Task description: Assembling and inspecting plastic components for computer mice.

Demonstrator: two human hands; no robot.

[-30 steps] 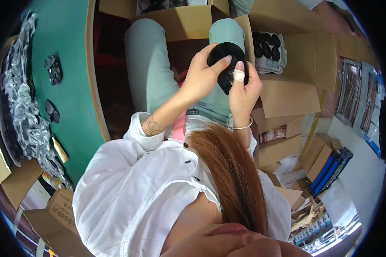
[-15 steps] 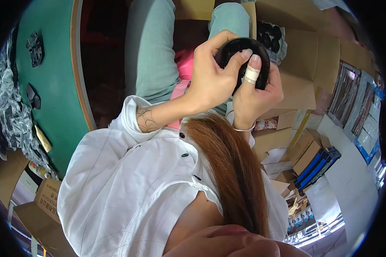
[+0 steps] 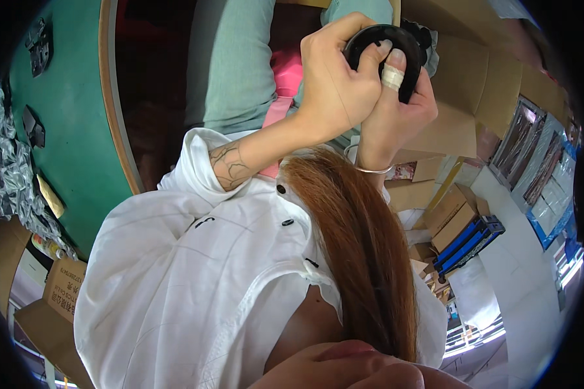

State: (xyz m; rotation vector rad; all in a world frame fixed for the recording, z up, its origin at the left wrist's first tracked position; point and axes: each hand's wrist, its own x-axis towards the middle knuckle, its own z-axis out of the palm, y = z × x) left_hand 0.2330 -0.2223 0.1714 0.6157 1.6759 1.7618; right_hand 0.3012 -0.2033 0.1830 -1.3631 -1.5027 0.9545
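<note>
A glossy black round, dish-like piece is held out over my lap, between both hands. My left hand wraps its left side, the thumb pressed onto the inner face. On the opposite side my right hand grips the lower right edge. White tape circles the right thumb, which presses close beside the left one. Fingers behind the piece are hidden, and its exact kind cannot be made out.
To the left, a green table bears black angular parts and crumpled clear plastic. An open cardboard box stands beyond my right hand, with dark pieces in a bag. Farther right is a blue-and-black item.
Both hands and the black piece sit higher and slightly farther right in the picture. The green table has shifted left and up in view. The grip looks nearly the same.
</note>
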